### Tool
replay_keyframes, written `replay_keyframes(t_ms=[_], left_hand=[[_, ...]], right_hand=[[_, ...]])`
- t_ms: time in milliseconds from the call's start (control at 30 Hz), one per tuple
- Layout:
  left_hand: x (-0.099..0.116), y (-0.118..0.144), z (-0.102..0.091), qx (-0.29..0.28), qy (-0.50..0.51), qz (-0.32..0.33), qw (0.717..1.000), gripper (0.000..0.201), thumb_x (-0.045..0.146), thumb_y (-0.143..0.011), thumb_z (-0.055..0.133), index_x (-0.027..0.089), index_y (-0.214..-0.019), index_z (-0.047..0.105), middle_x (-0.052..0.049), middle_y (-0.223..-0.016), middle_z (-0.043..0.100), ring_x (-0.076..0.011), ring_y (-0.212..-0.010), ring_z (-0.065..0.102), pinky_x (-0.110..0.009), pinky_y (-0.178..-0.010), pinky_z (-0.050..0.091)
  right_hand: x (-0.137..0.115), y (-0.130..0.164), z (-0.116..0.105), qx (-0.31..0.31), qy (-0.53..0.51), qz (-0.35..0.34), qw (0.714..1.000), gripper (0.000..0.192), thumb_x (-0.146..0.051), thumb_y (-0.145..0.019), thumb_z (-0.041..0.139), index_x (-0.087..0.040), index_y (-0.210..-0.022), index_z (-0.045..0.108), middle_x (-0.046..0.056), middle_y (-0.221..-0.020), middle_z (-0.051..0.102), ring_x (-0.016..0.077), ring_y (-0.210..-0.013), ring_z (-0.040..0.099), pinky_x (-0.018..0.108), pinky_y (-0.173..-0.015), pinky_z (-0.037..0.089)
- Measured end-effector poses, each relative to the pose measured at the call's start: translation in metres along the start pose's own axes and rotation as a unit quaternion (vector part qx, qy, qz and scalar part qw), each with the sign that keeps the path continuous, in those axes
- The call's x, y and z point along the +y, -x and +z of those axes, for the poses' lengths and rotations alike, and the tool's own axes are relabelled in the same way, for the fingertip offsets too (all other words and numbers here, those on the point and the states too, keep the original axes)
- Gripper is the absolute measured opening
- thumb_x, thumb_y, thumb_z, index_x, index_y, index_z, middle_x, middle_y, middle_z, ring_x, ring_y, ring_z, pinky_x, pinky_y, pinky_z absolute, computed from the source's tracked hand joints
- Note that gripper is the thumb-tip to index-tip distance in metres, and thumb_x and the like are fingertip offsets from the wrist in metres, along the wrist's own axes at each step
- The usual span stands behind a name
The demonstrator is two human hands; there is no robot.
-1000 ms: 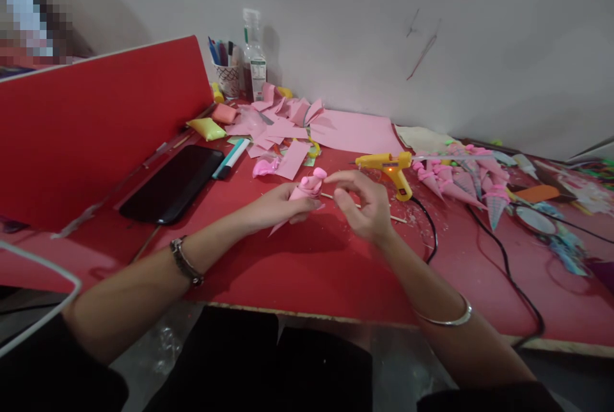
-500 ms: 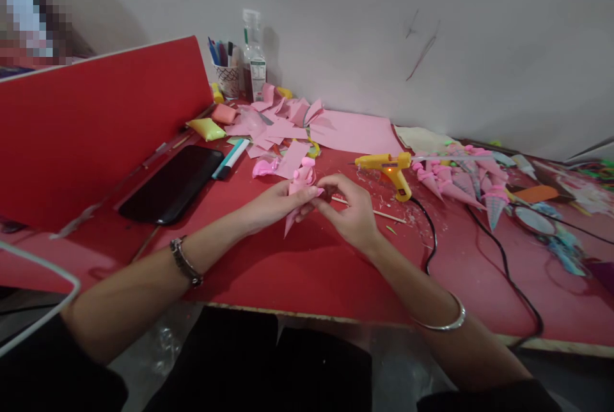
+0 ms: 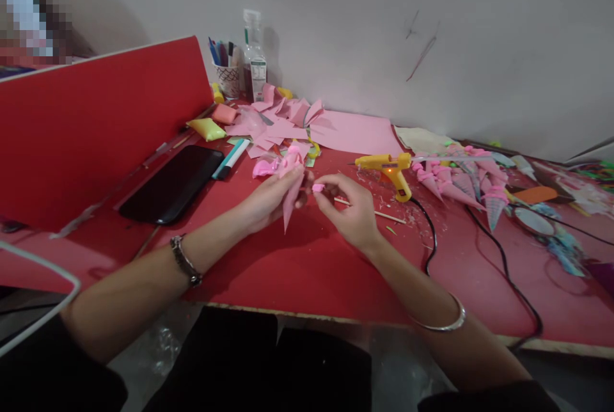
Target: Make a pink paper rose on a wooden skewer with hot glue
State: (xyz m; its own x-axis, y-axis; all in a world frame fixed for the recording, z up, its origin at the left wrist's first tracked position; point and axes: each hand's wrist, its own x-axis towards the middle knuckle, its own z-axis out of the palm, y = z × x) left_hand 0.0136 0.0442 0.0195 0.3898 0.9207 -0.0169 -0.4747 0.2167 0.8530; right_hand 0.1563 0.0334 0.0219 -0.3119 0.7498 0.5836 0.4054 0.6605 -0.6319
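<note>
My left hand (image 3: 274, 196) is closed around a pink paper cone (image 3: 290, 204), its point hanging down. Bright pink clay (image 3: 293, 155) sits at the cone's top, above the thumb. Just to the right, my right hand (image 3: 352, 207) pinches a small lump of pink clay (image 3: 318, 188) between thumb and finger, apart from the cone. Behind the left hand lies a pink clay packet (image 3: 265, 167). A thin wooden stick (image 3: 389, 217) lies partly hidden behind the right hand.
A yellow glue gun (image 3: 396, 172) with a lit light and black cord lies right of my hands. Several finished pink cones (image 3: 463, 182) are piled further right. A black phone (image 3: 173, 183), markers (image 3: 233, 159) and pink paper scraps (image 3: 273, 124) lie left and behind.
My hands have moved slightly apart. The left hand has turned the cone and tilted it, and the right hand has drawn the small clay lump away from it.
</note>
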Motion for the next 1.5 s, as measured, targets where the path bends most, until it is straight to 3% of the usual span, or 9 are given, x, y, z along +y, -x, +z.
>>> replay_keyframes(t_ms=[200,367,500,667,833,1133,1367,1500], left_hand=[[0.003,0.000,0.003,0.025,0.004,0.009,1.000,0.038,0.049,-0.079,0.041,0.015,-0.063,0.048,0.001,-0.058,0.047,-0.0072,-0.050,0.042,-0.020,-0.047,0.036],[-0.003,-0.001,-0.002,-0.020,-0.061,0.042,0.997,0.037,0.045,-0.073,0.053,0.017,-0.054,0.036,0.006,-0.051,0.032,-0.0051,-0.044,0.029,-0.020,-0.042,0.026],[-0.007,-0.001,-0.007,-0.024,-0.131,0.082,0.988,0.037,0.043,-0.070,0.057,0.017,-0.053,0.037,0.006,-0.051,0.032,-0.0056,-0.048,0.030,-0.021,-0.045,0.027],[-0.005,0.001,-0.007,0.012,-0.145,0.052,0.988,0.033,0.040,-0.065,0.060,0.017,-0.056,0.039,0.006,-0.053,0.034,-0.0046,-0.047,0.030,-0.021,-0.043,0.026],[-0.003,0.003,-0.005,-0.022,-0.143,0.039,0.989,0.035,0.045,-0.059,0.063,0.016,-0.057,0.042,0.008,-0.046,0.034,-0.0030,-0.040,0.032,-0.020,-0.039,0.029],[-0.003,0.003,-0.004,-0.040,-0.149,0.069,0.986,0.038,0.049,-0.063,0.060,0.019,-0.058,0.037,0.010,-0.038,0.035,-0.0024,-0.033,0.031,-0.018,-0.035,0.029],[-0.003,0.006,0.001,-0.053,-0.141,0.033,0.988,0.030,0.041,-0.063,0.063,0.016,-0.063,0.046,0.011,-0.036,0.033,-0.0017,-0.033,0.027,-0.019,-0.035,0.027],[-0.004,0.006,0.000,-0.027,-0.163,0.025,0.986,0.026,0.038,-0.066,0.060,0.014,-0.062,0.049,0.009,-0.038,0.035,-0.0020,-0.034,0.029,-0.019,-0.037,0.026]], right_hand=[[0.000,0.001,-0.001,-0.029,0.053,-0.045,0.997,0.008,-0.022,-0.079,0.048,-0.019,-0.081,0.055,-0.001,-0.065,0.053,0.0080,-0.057,0.047,0.021,-0.055,0.041],[-0.001,0.000,-0.002,-0.029,0.060,-0.045,0.997,0.010,-0.023,-0.080,0.047,-0.017,-0.076,0.053,-0.002,-0.062,0.051,0.0075,-0.055,0.046,0.020,-0.054,0.040],[0.000,0.001,-0.001,-0.017,0.061,-0.049,0.997,0.008,-0.021,-0.079,0.048,-0.018,-0.074,0.053,-0.002,-0.061,0.052,0.0078,-0.055,0.047,0.020,-0.054,0.040],[0.000,0.001,-0.001,-0.012,0.061,-0.038,0.997,0.010,-0.024,-0.080,0.047,-0.019,-0.073,0.053,-0.001,-0.061,0.054,0.0087,-0.055,0.048,0.021,-0.054,0.041],[-0.001,0.000,-0.001,-0.006,0.058,-0.033,0.998,0.010,-0.024,-0.079,0.048,-0.019,-0.073,0.053,-0.001,-0.060,0.054,0.0087,-0.055,0.048,0.021,-0.053,0.041],[0.000,0.000,-0.001,0.025,0.012,-0.006,1.000,0.009,-0.022,-0.079,0.047,-0.018,-0.077,0.055,0.000,-0.067,0.057,0.0095,-0.060,0.051,0.023,-0.057,0.043],[0.004,0.001,0.000,-0.004,0.025,-0.058,0.998,0.011,-0.019,-0.077,0.051,-0.021,-0.085,0.058,-0.002,-0.063,0.052,0.0095,-0.058,0.047,0.023,-0.057,0.042],[0.004,0.001,0.000,-0.006,0.020,-0.062,0.998,0.011,-0.018,-0.075,0.053,-0.021,-0.085,0.058,-0.002,-0.064,0.051,0.0097,-0.058,0.046,0.023,-0.056,0.042]])
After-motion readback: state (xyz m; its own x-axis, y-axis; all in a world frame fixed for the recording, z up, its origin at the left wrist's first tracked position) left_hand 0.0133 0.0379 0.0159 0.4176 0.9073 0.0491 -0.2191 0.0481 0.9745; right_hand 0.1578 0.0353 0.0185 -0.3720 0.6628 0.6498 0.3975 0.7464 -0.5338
